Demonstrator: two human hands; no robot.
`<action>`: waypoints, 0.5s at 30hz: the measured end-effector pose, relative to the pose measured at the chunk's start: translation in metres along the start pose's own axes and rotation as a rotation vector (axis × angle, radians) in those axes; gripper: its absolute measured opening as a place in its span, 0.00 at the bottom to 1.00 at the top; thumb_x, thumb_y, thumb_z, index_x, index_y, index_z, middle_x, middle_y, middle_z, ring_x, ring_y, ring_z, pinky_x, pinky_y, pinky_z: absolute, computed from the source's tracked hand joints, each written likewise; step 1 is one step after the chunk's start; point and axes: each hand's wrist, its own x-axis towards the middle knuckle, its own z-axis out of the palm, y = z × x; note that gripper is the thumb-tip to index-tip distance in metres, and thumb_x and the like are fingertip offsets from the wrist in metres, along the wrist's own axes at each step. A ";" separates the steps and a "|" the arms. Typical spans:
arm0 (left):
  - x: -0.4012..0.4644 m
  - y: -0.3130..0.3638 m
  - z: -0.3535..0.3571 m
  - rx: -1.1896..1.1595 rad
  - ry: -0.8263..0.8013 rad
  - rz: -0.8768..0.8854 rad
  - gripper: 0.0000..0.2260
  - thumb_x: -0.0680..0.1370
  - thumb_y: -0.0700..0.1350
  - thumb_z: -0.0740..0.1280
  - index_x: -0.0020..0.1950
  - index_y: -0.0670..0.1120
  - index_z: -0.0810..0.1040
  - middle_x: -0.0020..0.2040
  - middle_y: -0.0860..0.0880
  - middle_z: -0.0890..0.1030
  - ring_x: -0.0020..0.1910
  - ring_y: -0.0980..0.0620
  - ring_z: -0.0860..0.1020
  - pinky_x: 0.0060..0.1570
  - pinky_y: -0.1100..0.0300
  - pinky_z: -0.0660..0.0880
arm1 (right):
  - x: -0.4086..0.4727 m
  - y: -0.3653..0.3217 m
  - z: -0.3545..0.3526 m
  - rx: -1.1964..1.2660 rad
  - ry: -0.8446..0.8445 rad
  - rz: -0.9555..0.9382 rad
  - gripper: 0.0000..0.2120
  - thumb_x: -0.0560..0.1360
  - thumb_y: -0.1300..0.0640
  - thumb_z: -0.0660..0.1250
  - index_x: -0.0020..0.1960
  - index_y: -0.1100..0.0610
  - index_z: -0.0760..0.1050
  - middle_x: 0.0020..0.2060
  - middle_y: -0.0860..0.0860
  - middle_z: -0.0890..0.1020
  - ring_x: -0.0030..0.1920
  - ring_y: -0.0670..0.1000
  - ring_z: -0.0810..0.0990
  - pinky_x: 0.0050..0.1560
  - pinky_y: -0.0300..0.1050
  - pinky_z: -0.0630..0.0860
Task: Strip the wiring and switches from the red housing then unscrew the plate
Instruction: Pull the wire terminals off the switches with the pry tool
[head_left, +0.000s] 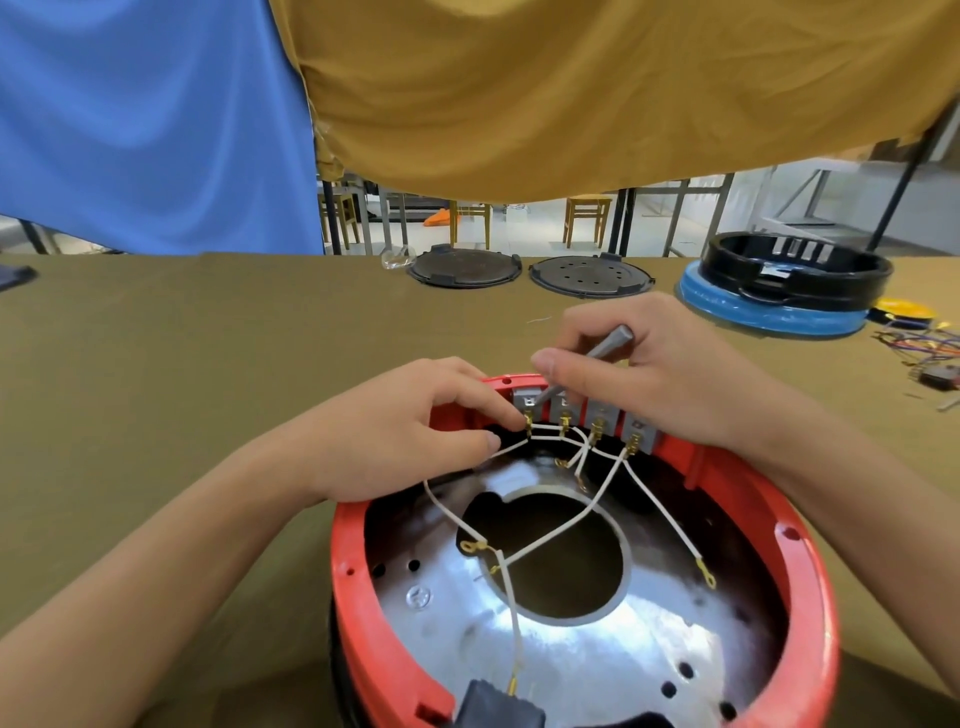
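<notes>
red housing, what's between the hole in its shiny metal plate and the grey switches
Head view: loose white wires with brass terminals cross the bare metal plate between the grey switches and the hole.

Olive-clothed table (208, 364) under red housing (810, 571), two dark discs (464, 267) (far edge), blue-taped black ring (779, 291), loose wires (919, 343).

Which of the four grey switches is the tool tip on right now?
The leftmost switch: the tool held by the right hand touches its top. The other three sit untouched to its right.

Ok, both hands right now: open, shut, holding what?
Left hand: pinching a white wire by the switches.
Right hand: gripping a grey tool, tip at the switches.
</notes>
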 end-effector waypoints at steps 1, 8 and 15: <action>0.000 0.000 0.000 -0.003 0.001 0.001 0.14 0.73 0.55 0.66 0.56 0.61 0.84 0.59 0.61 0.76 0.56 0.59 0.78 0.64 0.53 0.71 | 0.000 0.000 0.001 0.019 0.002 0.011 0.12 0.79 0.52 0.68 0.38 0.56 0.79 0.30 0.50 0.81 0.29 0.44 0.76 0.32 0.33 0.69; -0.001 0.001 0.001 -0.033 0.022 0.007 0.11 0.74 0.53 0.68 0.55 0.60 0.84 0.58 0.59 0.77 0.55 0.59 0.78 0.64 0.53 0.72 | 0.001 0.002 0.003 0.051 0.004 0.036 0.14 0.79 0.52 0.68 0.38 0.58 0.77 0.29 0.50 0.80 0.28 0.44 0.76 0.31 0.30 0.68; 0.000 0.000 0.001 -0.023 0.050 0.013 0.10 0.75 0.51 0.69 0.54 0.59 0.85 0.57 0.59 0.79 0.54 0.58 0.79 0.62 0.51 0.73 | -0.001 -0.003 0.004 -0.195 0.038 -0.085 0.15 0.78 0.45 0.64 0.39 0.53 0.79 0.33 0.47 0.79 0.36 0.48 0.78 0.38 0.50 0.75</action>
